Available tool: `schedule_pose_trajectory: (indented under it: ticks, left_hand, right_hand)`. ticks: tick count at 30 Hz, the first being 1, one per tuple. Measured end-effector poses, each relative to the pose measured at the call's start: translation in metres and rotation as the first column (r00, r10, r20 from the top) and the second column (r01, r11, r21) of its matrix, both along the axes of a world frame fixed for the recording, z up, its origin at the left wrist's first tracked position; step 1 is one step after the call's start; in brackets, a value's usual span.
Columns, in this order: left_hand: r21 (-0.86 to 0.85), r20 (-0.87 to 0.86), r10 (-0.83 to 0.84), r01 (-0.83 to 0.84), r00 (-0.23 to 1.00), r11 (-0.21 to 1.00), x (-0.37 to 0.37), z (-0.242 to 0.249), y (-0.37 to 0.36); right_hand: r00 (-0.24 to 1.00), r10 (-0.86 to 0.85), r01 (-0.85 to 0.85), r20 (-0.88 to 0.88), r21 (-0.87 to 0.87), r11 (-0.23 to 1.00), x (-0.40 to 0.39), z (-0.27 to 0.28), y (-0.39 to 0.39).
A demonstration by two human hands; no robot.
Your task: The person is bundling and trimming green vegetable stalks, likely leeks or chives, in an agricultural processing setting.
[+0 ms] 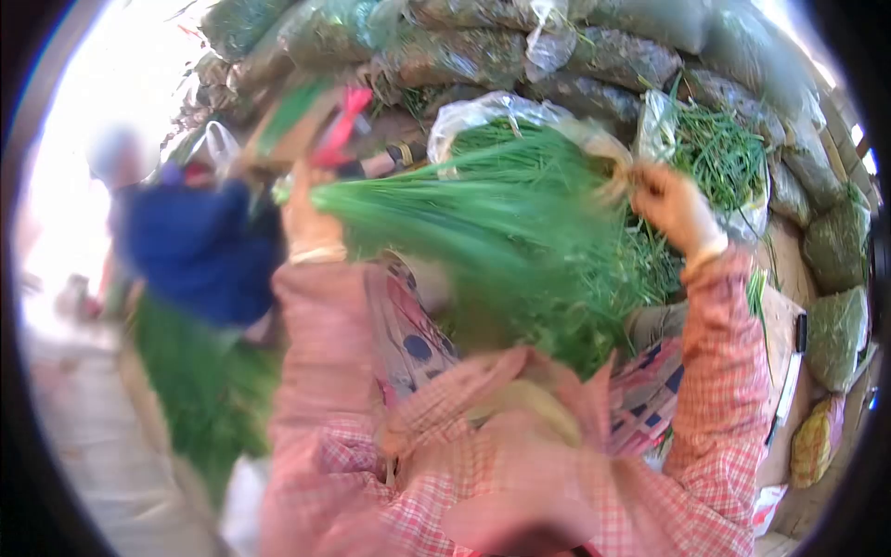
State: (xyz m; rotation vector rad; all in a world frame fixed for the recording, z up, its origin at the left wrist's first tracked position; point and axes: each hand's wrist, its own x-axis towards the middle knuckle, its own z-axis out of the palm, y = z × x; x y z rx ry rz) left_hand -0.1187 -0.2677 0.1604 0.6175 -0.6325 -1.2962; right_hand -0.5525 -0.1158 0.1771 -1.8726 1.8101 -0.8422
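Note:
A long bunch of green stalks point(436, 200) stretches across the middle of the head view, its pale ends at the left. My left hand point(311, 218) is wrapped round those pale ends. On the right, my right hand point(670, 202) is closed with its fingers bent, beside the far tips of the bunch; what it grips, if anything, is too blurred to make out. More loose green stalks point(594, 297) lie below the bunch, over my lap. Behind the bunch is an open clear plastic bag point(450, 121) with greens in it.
Filled bags point(445, 56) are stacked along the back and right side. Another open bag of cut greens point(715, 153) stands at the right. A person in dark blue point(200, 241) is at the left, near a pile of greens point(200, 390). A pink strip point(342, 125) is beyond my left hand.

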Motion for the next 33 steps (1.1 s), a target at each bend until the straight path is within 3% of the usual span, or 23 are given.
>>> schedule_pose_trajectory:
  ticks: [2, 3, 4, 5, 6, 7, 8, 10, 12, 14, 16, 17, 18, 21, 23, 25, 26, 27, 29, 30, 31, 32, 33]
  left_hand:
    - [0.040, 0.036, 0.253, -0.254, 0.967, 0.966, 0.003, 0.030, 0.008]
    - [-0.123, 0.180, 0.301, -0.282, 0.937, 0.951, 0.013, 0.043, 0.003]
    - [-0.259, 0.372, 0.375, -0.293, 0.849, 0.920, 0.006, 0.056, 0.004]
    - [-0.413, 0.621, 0.482, -0.264, 0.618, 0.871, -0.023, 0.075, 0.016]
    - [-0.463, 0.688, 0.473, -0.169, 0.551, 0.870, -0.047, 0.093, 0.030]
    - [-0.472, 0.706, 0.418, -0.060, 0.572, 0.880, -0.070, 0.114, 0.047]
    - [-0.486, 0.604, 0.272, 0.076, 0.749, 0.871, -0.087, 0.112, 0.047]
    - [-0.512, 0.344, -0.164, 0.331, 0.925, 0.793, -0.120, 0.112, 0.052]
    - [-0.632, 0.537, 0.051, 0.362, 0.842, 0.685, -0.178, 0.122, 0.108]
    - [-0.663, 0.563, -0.150, 0.552, 0.813, 0.506, -0.202, 0.142, 0.123]
    - [-0.673, 0.423, -0.739, 0.728, 0.525, 0.132, -0.239, 0.178, 0.129]
    - [-0.623, 0.226, -0.757, 0.688, 0.613, 0.372, -0.252, 0.176, 0.125]
    - [-0.546, -0.037, -0.867, 0.716, 0.497, 0.434, -0.280, 0.181, 0.131]
    - [-0.495, -0.069, -0.933, 0.800, 0.353, 0.339, -0.369, 0.160, 0.143]
    - [-0.242, -0.050, -0.885, 0.854, 0.463, 0.461, -0.423, 0.133, 0.183]
    - [-0.082, -0.265, -0.920, 0.944, 0.288, 0.319, -0.470, 0.084, 0.201]
    - [-0.208, -0.074, -0.955, 0.932, 0.286, 0.295, -0.499, 0.040, 0.203]
    - [-0.152, 0.080, -0.931, 0.927, 0.357, 0.343, -0.523, -0.027, 0.198]
    - [-0.043, 0.396, -0.815, 0.895, 0.423, 0.443, -0.571, -0.161, 0.189]
    - [-0.032, 0.678, -0.622, 0.861, 0.392, 0.508, -0.568, -0.180, 0.190]
    - [-0.033, 0.922, -0.300, 0.820, 0.246, 0.572, -0.555, -0.159, 0.195]
    - [-0.036, 0.990, -0.085, 0.794, 0.109, 0.606, -0.550, -0.150, 0.198]
    - [0.018, 0.992, -0.109, 0.777, 0.065, 0.629, -0.551, -0.153, 0.197]
  right_hand:
    - [0.869, -0.084, 0.088, -0.488, -0.015, 0.996, 0.005, -0.011, 0.027]
    - [0.736, -0.172, 0.154, -0.655, -0.087, 0.984, 0.016, -0.002, 0.036]
    - [0.867, -0.181, 0.081, -0.463, -0.227, 0.971, 0.032, 0.011, 0.033]
    - [0.960, -0.106, 0.002, -0.260, -0.371, 0.929, 0.047, 0.023, 0.027]
    - [0.994, 0.021, -0.073, -0.108, -0.508, 0.858, 0.061, 0.035, 0.021]
    - [0.994, 0.109, -0.098, -0.023, -0.633, 0.768, 0.076, 0.047, 0.014]
    - [0.950, 0.290, -0.159, 0.112, -0.628, 0.762, 0.088, 0.078, 0.017]
    - [0.957, 0.273, -0.052, 0.099, -0.866, 0.498, 0.119, 0.086, 0.004]
    - [0.920, 0.361, -0.088, 0.153, -0.817, 0.570, 0.124, 0.100, 0.008]
    - [0.932, 0.344, -0.127, 0.115, -0.785, 0.606, 0.107, 0.106, 0.013]
    - [0.944, 0.309, -0.139, 0.115, -0.712, 0.689, 0.063, 0.123, 0.047]
    - [0.949, 0.293, -0.144, 0.117, -0.664, 0.733, 0.043, 0.127, 0.062]
    - [0.967, 0.203, -0.071, 0.156, -0.597, 0.799, 0.026, 0.126, 0.079]
    - [0.971, -0.056, 0.140, 0.234, -0.362, 0.922, -0.028, 0.126, 0.136]
    - [0.923, -0.254, 0.315, 0.289, -0.191, 0.929, -0.061, 0.109, 0.172]
    - [0.885, -0.459, 0.465, 0.074, -0.101, 0.880, -0.090, 0.094, 0.210]
    - [0.845, -0.501, 0.517, 0.188, -0.048, 0.854, -0.108, 0.074, 0.228]
    - [0.789, -0.539, 0.561, 0.295, 0.011, 0.827, -0.128, 0.049, 0.242]
    - [0.679, -0.713, 0.722, 0.174, 0.015, 0.691, -0.151, 0.009, 0.264]
    - [0.640, -0.753, 0.759, 0.154, 0.025, 0.650, -0.163, -0.012, 0.268]
    - [0.600, -0.788, 0.792, 0.137, 0.037, 0.610, -0.171, -0.033, 0.271]
    - [0.562, -0.818, 0.819, 0.121, 0.051, 0.571, -0.181, -0.055, 0.272]
    - [0.558, -0.824, 0.826, 0.103, 0.033, 0.563, -0.192, -0.078, 0.273]
